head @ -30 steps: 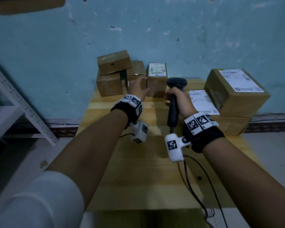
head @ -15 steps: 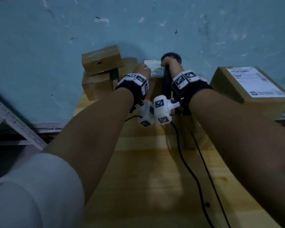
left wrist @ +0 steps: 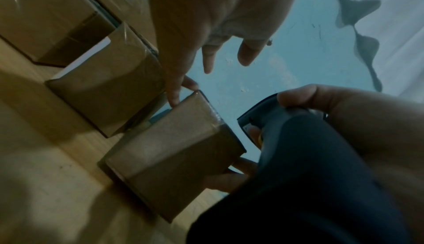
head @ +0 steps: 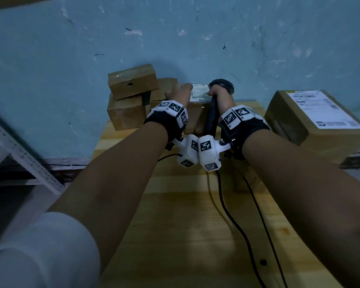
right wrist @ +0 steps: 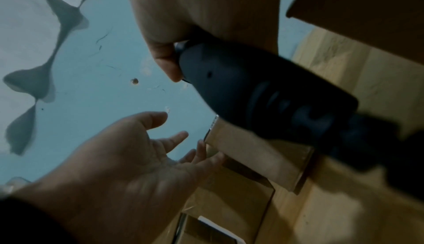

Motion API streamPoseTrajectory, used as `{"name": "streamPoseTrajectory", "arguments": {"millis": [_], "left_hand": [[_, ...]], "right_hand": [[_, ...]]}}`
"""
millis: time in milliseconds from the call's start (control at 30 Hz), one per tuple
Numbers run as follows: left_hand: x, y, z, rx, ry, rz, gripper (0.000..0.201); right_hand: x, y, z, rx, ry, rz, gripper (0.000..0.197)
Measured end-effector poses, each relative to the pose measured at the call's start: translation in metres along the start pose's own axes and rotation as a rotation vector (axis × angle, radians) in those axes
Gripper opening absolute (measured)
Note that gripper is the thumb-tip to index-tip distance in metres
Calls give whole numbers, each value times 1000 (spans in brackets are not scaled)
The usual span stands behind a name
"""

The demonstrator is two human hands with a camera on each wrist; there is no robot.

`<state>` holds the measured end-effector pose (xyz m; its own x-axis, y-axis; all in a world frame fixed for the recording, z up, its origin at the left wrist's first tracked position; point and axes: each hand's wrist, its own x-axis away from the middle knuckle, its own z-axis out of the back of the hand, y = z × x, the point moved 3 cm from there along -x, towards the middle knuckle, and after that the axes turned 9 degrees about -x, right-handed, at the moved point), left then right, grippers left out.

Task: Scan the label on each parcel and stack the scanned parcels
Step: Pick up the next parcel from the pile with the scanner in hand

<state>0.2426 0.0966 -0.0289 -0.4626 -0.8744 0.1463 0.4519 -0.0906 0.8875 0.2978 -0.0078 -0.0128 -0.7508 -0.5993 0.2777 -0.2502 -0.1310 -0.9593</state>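
A small brown parcel (head: pixel 195 115) with a white label (head: pixel 200 94) on top stands at the back of the wooden table (head: pixel 175 235). My left hand (head: pixel 180 90) reaches its left top edge with spread fingers; in the left wrist view the thumb (left wrist: pixel 175 97) touches the parcel (left wrist: pixel 172 150) at that edge. My right hand (head: pixel 216 95) grips a black barcode scanner (head: pixel 223 85) just right of the parcel, with its head level with the label. The right wrist view shows the scanner (right wrist: pixel 252 88) in my fist and the open left hand (right wrist: pixel 137 148).
Three brown boxes (head: pixel 133 82) are piled against the blue wall at the back left. A large labelled box (head: pixel 316 119) sits on another at the right. The scanner's black cable (head: pixel 237 225) trails over the table towards me. A metal shelf (head: pixel 19 150) stands at the left.
Both hands have moved forward from mid-table to the small labelled parcel at the back. The scanner went with the right hand and now stands beside the label.
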Motion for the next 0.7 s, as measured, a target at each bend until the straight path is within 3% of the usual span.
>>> {"name": "streamPoseTrajectory", "arguments": {"millis": [67, 100, 200, 333, 500, 600, 700], "left_hand": [[27, 8, 7, -2, -40, -2, 27], [33, 8, 9, 25, -43, -5, 25], [50, -5, 13, 122, -21, 21, 24], [86, -11, 28, 140, 31, 38, 23], [125, -20, 43, 269, 2, 25, 32], [157, -27, 53, 312, -10, 78, 34], [180, -46, 57, 260, -108, 105, 22]], "right_hand": [[9, 2, 2, -27, -8, 4, 23], [20, 2, 3, -10, -25, 36, 28], [42, -5, 4, -32, -31, 80, 21], [66, 2, 10, -74, -41, 65, 31], [101, 27, 22, -28, -69, 44, 38], [127, 43, 25, -92, -93, 71, 25], [152, 55, 31, -86, -83, 82, 7]]}}
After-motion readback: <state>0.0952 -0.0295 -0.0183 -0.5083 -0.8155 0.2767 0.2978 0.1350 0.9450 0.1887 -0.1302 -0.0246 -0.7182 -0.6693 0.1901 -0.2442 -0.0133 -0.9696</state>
